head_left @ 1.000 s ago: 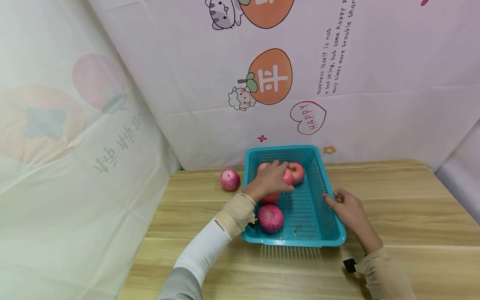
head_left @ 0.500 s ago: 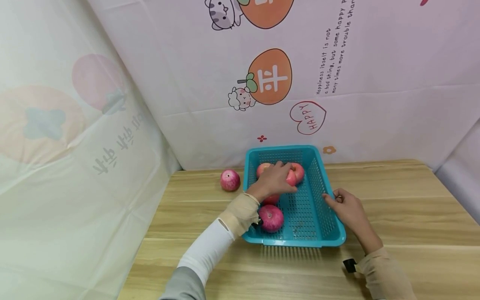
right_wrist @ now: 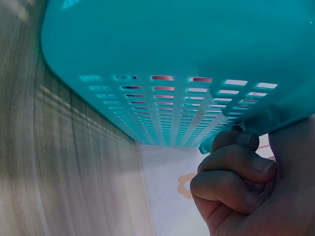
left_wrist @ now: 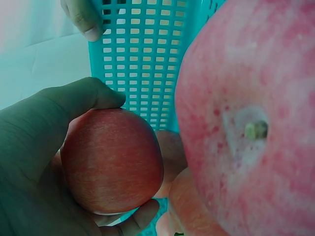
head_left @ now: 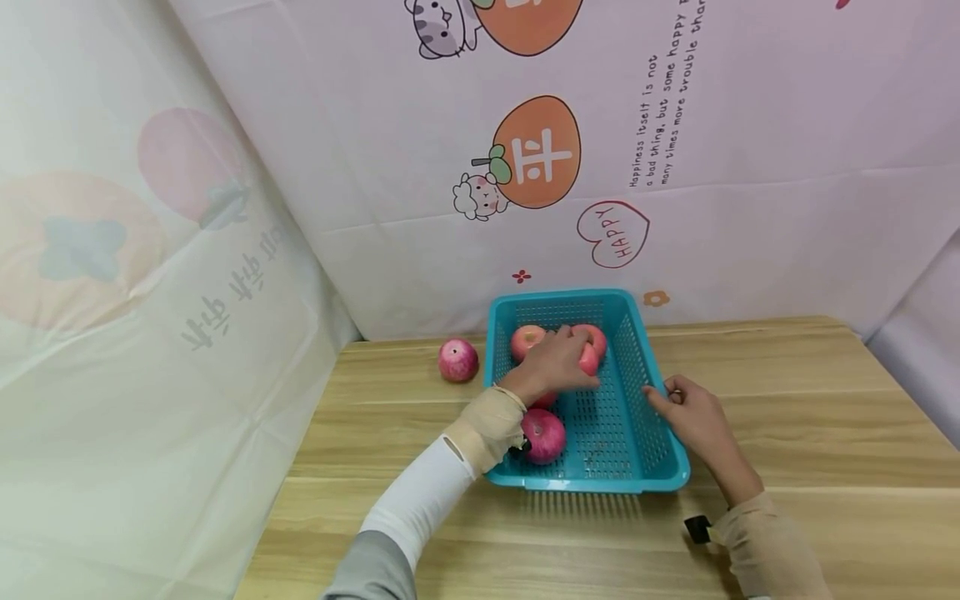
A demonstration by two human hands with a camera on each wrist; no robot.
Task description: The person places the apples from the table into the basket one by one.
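A teal perforated basket point(head_left: 663, 427) stands on the wooden table point(head_left: 787, 400) against the back wall. My left hand point(head_left: 561, 363) reaches into it and grips a red apple point(head_left: 590, 360); the left wrist view shows thumb and fingers curled round that apple point(left_wrist: 110, 160). Other apples lie in the basket: one at the back left point(head_left: 527, 340), one at the back right point(head_left: 597, 334), one near the front point(head_left: 543, 435). One more sits partly hidden under my wrist. My right hand point(head_left: 693, 417) holds the basket's right rim, fingers curled point(right_wrist: 241, 182) under its edge point(right_wrist: 172, 44).
A lone red apple point(head_left: 458, 360) lies on the table left of the basket. Printed plastic sheeting hangs along the back and left sides. The front apple point(left_wrist: 251, 123) fills the right of the left wrist view. Bare wood lies to the right and in front.
My left hand has shifted slightly to the right inside the basket with the apple in it, uncovering more of the back-left apple. The right hand has stayed on the rim.
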